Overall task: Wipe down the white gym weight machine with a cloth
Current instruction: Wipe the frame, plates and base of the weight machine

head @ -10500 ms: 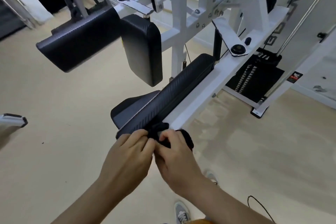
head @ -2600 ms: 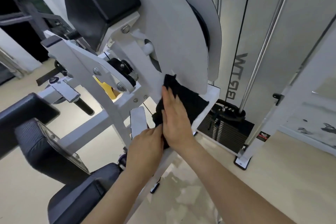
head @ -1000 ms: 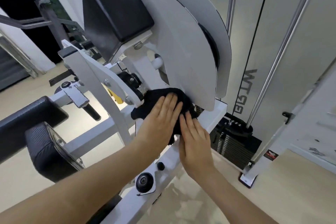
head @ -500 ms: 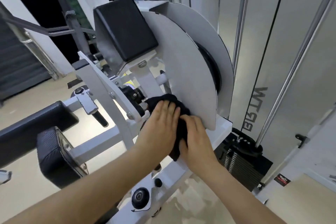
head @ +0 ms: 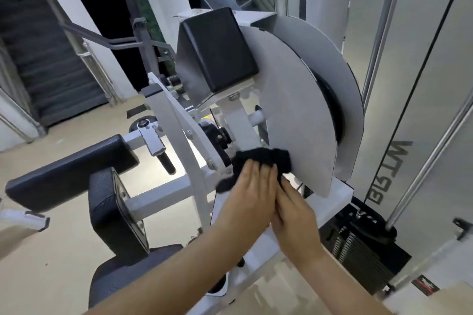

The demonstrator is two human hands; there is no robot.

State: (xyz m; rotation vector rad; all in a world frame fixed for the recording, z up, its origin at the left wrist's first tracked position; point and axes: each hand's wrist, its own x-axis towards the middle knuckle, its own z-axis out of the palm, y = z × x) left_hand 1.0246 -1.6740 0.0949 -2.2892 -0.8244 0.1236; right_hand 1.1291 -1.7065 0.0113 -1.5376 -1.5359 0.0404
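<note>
A black cloth (head: 266,161) is bunched against the lower edge of the white gym machine's big curved cam plate (head: 294,110). My left hand (head: 249,194) lies flat on the cloth with straight fingers, pressing it to the metal. My right hand (head: 294,210) sits right beside it, lower and to the right, fingers reaching under the cloth's right side; how they hold it is hidden by the left hand. The cloth's left end hangs over the white frame arm (head: 189,140).
A black pad block (head: 217,51) is mounted above the plate. Black arm pads (head: 64,171) and a seat (head: 122,276) stand at the left. The weight stack (head: 363,243) and chrome guide rods (head: 378,33) are at the right. Stairs (head: 46,59) rise at far left.
The view has tilted upward, showing more of the plate and the room behind. Both hands stay on the cloth at the plate's lower edge, and the cloth has spread a little wider.
</note>
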